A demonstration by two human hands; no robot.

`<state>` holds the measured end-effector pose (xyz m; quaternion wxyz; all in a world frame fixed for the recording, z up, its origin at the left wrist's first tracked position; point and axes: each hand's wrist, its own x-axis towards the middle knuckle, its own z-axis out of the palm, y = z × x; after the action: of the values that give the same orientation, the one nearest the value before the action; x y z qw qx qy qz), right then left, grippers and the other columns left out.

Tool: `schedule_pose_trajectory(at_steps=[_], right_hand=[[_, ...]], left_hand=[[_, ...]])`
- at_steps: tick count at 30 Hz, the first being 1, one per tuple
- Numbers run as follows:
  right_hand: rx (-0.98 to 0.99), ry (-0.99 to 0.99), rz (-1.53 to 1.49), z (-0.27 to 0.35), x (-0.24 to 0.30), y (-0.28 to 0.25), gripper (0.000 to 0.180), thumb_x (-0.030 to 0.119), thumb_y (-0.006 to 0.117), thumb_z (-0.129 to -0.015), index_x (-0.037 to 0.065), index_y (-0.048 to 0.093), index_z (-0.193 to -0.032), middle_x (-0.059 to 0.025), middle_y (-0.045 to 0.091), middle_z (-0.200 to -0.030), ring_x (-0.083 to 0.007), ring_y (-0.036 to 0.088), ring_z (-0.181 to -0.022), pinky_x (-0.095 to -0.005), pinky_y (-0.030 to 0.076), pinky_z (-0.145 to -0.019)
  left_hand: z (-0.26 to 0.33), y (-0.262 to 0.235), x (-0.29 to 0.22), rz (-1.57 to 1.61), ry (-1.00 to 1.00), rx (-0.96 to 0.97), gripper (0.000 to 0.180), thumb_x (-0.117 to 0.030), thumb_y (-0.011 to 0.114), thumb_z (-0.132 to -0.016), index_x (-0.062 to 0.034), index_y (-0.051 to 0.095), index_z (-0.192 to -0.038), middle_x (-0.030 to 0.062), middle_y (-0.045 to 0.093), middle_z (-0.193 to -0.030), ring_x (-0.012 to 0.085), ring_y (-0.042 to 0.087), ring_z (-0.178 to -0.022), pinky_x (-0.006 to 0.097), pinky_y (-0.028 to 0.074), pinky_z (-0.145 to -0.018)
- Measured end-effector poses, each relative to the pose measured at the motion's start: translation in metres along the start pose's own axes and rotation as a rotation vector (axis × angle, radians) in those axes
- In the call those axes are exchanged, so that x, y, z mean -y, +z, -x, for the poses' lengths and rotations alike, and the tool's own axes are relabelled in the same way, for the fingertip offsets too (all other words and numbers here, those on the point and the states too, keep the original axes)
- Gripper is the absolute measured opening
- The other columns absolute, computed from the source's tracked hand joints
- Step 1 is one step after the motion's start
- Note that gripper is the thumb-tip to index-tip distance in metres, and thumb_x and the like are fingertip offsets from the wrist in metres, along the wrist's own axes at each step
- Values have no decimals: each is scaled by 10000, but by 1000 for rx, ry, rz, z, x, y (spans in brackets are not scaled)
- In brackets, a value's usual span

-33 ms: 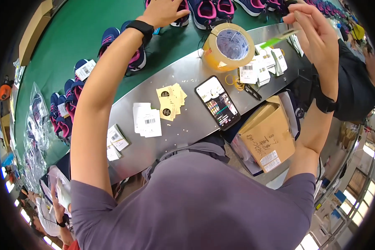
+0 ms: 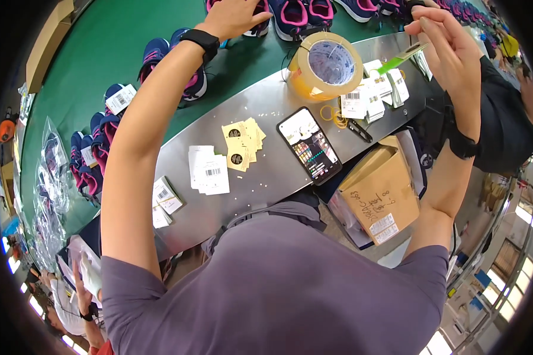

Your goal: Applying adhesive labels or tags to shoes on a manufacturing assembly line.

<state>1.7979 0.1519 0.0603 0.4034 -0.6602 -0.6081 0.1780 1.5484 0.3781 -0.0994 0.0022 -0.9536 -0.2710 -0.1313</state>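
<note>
My left hand (image 2: 234, 18) reaches to the top edge, lying over a navy and pink sports shoe (image 2: 259, 16). Its thumb stretches out over the shoe; the other fingertips are cut off by the frame. In my right hand (image 2: 447, 44), raised at upper right, a small green-edged tag (image 2: 400, 58) is pinched between closed fingers. Under it lie bundles of white barcode labels (image 2: 367, 97). A big roll of clear yellowish tape (image 2: 314, 83) stands beside them on the metal ledge (image 2: 249, 195). Another navy shoe pair (image 2: 293, 15) sits right of my left hand.
A phone (image 2: 309, 145), yellow cards (image 2: 241, 145), white labels (image 2: 210, 171), rubber bands (image 2: 334, 117) and a black cutter (image 2: 360, 131) lie on the ledge. More shoes (image 2: 92, 154) line the green table (image 2: 231, 71). A cardboard box (image 2: 382, 198) sits below. People stand on both sides.
The green-edged tag in my right hand has tilted, showing more of its face. My left hand has hardly moved.
</note>
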Motion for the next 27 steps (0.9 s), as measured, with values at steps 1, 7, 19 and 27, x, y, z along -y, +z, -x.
schedule_pose_trajectory(at_steps=[1,7,19,27], right_hand=[[-9,20,-47,-7,-9,0,89,56,506,-932,-4,568,-951,-55,636,-773,-92,600,-706,-195,444,-634],[-23,-65,-87,-43,-28,36,91,46,517,-926,2,586,-966,-33,632,-790,-77,586,-729,-183,423,-636],[253,-190,-46,-119,22,85,196,143,495,-964,18,604,-1068,-35,655,-874,-69,597,-828,-194,451,-747],[266,-155,25,-159,66,131,164,150,547,-906,48,629,-1004,-27,660,-768,-86,591,-723,-214,445,-646]], left_hand=[[-1,4,6,197,57,-159,547,-461,580,-822,-79,497,-1204,207,513,-1151,381,602,-876,462,508,-725],[-2,-1,-11,-230,159,-150,334,-355,593,-822,-40,569,-932,131,518,-918,310,547,-719,434,469,-615],[28,0,46,386,-151,-11,520,-311,603,-845,-43,392,-1237,156,491,-1225,355,539,-1067,432,464,-832],[55,-52,78,-112,-206,-261,496,-435,736,-674,-118,583,-1024,126,533,-1033,270,531,-838,394,369,-773]])
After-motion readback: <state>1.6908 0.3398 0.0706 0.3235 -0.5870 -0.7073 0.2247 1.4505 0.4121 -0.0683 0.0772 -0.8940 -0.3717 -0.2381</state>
